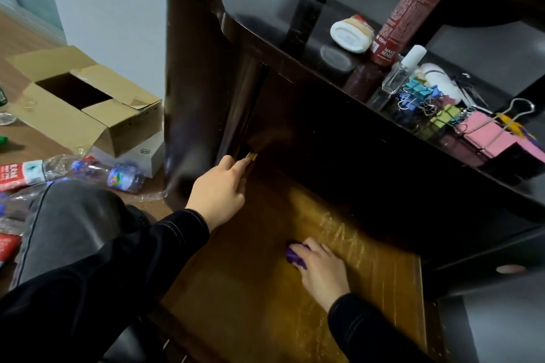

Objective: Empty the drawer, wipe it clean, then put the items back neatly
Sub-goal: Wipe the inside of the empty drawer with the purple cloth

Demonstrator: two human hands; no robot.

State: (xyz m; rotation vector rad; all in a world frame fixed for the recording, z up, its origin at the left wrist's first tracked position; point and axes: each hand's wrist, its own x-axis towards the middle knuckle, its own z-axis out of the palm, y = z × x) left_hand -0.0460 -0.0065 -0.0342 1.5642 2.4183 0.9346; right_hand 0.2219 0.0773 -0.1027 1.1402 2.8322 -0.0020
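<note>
Drawer holds a purple cloth (under the right grip)

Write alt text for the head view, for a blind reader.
A person's right hand grips a purple cloth against the wooden floor of an open drawer, while the left hand holds the drawer's left side. Bottles and binder clips sit on the dark desk above.

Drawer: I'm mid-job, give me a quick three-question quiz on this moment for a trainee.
1. True or false: the right hand presses a purple cloth on the drawer floor.
2. The left hand has its grip on: A the drawer's side, B a bottle, C the box.
3. Fill in: the binder clips lie on the ____.
Key: 1 true; 2 A; 3 desktop.
</note>
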